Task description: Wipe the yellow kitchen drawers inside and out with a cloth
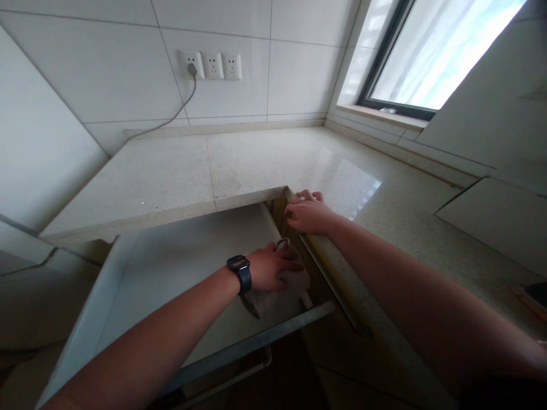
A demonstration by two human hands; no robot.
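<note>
A white drawer (pixel 171 267) stands pulled open under a pale stone countertop (pixel 256 165). My left hand (pixel 273 266), with a dark watch on its wrist, presses a beige cloth (pixel 294 282) against the drawer's inner right side, fingers closed over it. My right hand (pixel 310 213) rests on the inner corner of the countertop edge, fingers curled over the lip. The rest of the drawer bottom is bare.
A triple wall socket (pixel 211 65) with one grey cable plugged in sits on the tiled back wall. A window (pixel 431 51) is at the upper right. A metal handle (pixel 329 285) runs along the neighbouring cabinet front. A white panel (pixel 38 159) stands at left.
</note>
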